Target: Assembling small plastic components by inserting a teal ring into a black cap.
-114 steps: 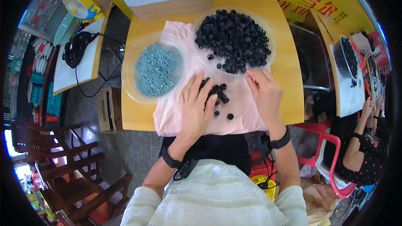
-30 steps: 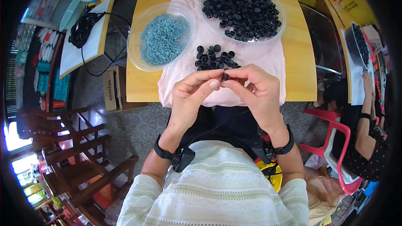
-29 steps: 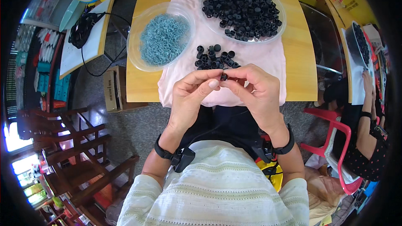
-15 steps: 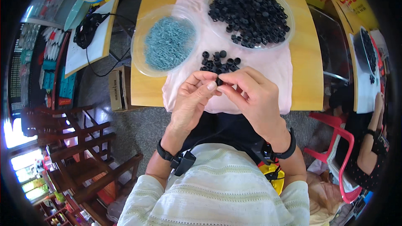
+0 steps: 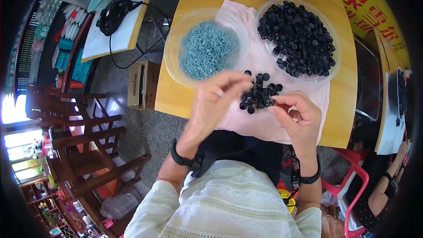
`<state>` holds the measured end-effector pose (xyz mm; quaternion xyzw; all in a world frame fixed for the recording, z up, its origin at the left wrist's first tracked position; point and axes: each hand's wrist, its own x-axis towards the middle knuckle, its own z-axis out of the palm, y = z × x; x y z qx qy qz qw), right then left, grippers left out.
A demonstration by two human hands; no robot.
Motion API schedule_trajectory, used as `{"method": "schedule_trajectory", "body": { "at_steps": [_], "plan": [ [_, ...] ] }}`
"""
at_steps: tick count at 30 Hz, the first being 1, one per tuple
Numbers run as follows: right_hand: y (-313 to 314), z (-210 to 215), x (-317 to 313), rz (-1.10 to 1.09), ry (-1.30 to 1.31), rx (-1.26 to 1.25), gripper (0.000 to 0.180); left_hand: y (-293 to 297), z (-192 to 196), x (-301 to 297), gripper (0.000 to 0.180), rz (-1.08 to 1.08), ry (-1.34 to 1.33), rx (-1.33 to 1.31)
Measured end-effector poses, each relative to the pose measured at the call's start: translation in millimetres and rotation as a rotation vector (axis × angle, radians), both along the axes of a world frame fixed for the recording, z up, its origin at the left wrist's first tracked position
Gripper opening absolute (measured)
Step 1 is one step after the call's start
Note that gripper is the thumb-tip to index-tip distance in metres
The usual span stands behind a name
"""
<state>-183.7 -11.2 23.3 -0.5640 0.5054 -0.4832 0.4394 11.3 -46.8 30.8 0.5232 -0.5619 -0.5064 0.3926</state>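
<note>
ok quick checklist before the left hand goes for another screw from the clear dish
1. Right hand has a small black plastic cap pinched at its fingertips: ok.
2. Left hand free to pick: cannot tell, it is motion-blurred.
3. Clear round dish of blue-grey screws stocked and close by the left hand: ok.
4. Small pile of black caps on the pink cloth between the hands: ok.
5. Clear dish of black caps full: ok.
</note>
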Motion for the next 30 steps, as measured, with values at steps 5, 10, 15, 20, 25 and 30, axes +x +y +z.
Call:
{"method": "schedule_trajectory", "body": {
  "at_steps": [5, 10, 15, 20, 25, 30],
  "plan": [
    [-5, -3, 6, 0.016, -0.022, 0.034, 0.018, -59, -14, 29, 0.008, -0.022, -0.744, -0.562],
    [-4, -8, 3, 0.017, 0.003, 0.027, 0.018, -70, -22, 23, 0.01, -0.13, -0.861, -0.59],
    [-1, -8, 0, 0.017, 0.032, 0.026, 0.017, -72, -24, 26, 0.007, -0.193, -0.977, -0.678],
    [3, -7, 1, 0.003, 0.024, 0.009, 0.017, -74, -20, 34, 0.008, -0.168, -0.847, -0.753],
    [8, -5, -2, -0.011, 0.025, 0.0, 0.017, -55, -8, 32, 0.007, -0.019, -0.388, -0.383],
    [11, -5, 0, -0.049, -0.092, 0.02, 0.018, -29, -3, 18, 0.01, -0.035, 0.372, 0.047]
  ]
}}
